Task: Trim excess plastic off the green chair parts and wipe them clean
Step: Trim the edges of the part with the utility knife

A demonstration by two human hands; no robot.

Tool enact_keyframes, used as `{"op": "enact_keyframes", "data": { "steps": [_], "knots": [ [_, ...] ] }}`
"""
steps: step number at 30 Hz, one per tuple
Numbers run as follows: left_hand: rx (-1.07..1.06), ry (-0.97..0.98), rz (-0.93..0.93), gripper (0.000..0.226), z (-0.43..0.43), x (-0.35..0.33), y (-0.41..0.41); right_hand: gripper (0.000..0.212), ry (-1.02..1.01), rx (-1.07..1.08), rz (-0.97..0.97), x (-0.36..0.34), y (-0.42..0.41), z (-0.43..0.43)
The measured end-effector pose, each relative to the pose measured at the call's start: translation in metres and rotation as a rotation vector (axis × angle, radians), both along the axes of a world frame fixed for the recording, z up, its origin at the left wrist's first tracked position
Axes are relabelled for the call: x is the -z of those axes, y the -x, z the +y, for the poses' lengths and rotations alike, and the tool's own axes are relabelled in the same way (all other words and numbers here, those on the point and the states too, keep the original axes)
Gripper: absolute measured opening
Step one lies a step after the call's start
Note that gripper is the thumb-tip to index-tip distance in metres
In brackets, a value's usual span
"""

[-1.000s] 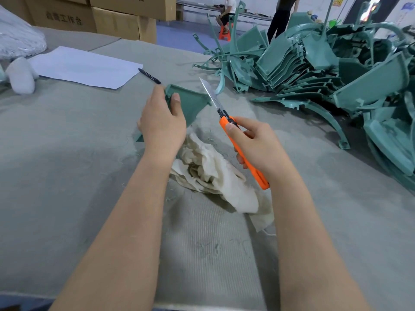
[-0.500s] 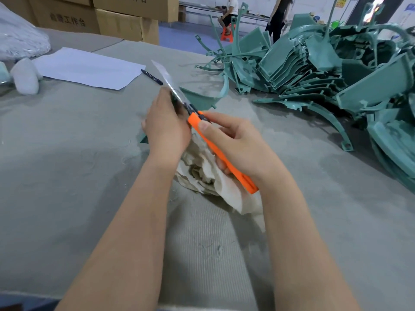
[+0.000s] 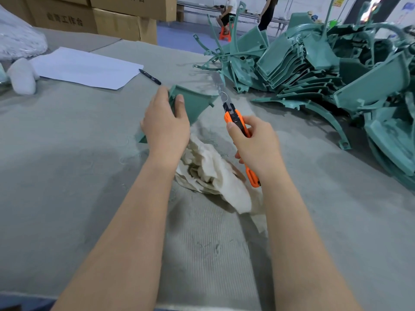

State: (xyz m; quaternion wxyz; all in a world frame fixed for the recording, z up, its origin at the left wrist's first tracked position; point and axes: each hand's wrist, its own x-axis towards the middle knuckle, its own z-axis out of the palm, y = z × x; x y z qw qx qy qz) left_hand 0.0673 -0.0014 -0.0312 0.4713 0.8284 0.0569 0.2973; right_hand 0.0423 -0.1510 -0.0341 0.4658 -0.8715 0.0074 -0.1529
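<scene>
One green chair part [image 3: 197, 105], a matte triangular shell with a raised rim and a small peg at its right corner, held just beyond the cloth [image 3: 213, 176]; left hand [image 3: 166, 129] grips its left edge, thumb on the face, fingers curled behind; right hand [image 3: 256, 144] wrapped round one orange utility knife [image 3: 237, 121], its blade extended just beside the peg; a pile of green parts [image 3: 314, 63], uncountable, far right of the cloth; one paper sheet [image 3: 87, 68] and one pen [image 3: 150, 76] far left; bare felt tabletop [image 3: 67, 187] spreads left of the cloth to the near edge.
</scene>
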Motion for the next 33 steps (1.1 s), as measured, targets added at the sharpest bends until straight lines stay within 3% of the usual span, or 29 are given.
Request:
{"op": "enact_keyframes", "data": {
  "steps": [5,7,11,18,20,28,33],
  "knots": [
    [-0.301,0.015,-0.201,0.035,0.007,-0.002,0.004,0.011,-0.028,0.012,0.02,0.0,-0.001,-0.001],
    [-0.211,0.03,-0.304,0.032,0.007,-0.004,0.005,0.011,-0.031,-0.001,0.015,-0.001,0.0,0.0],
    [-0.049,-0.072,-0.314,0.018,-0.004,-0.002,0.006,0.008,-0.041,-0.045,-0.013,-0.004,0.003,0.003],
    [0.167,0.279,-0.259,0.012,-0.01,-0.006,0.008,0.012,-0.078,-0.072,-0.105,-0.01,0.01,0.007],
    [0.231,0.267,-0.214,0.006,-0.013,-0.004,0.007,0.015,-0.073,-0.099,-0.093,-0.01,0.01,0.007],
    [0.34,0.342,-0.061,0.023,-0.014,-0.006,0.006,0.023,-0.055,-0.188,-0.107,-0.011,0.013,0.008],
    [0.431,0.49,-0.076,0.005,-0.01,-0.011,0.009,0.029,-0.003,-0.261,-0.129,-0.014,0.017,0.004]
  ]
}}
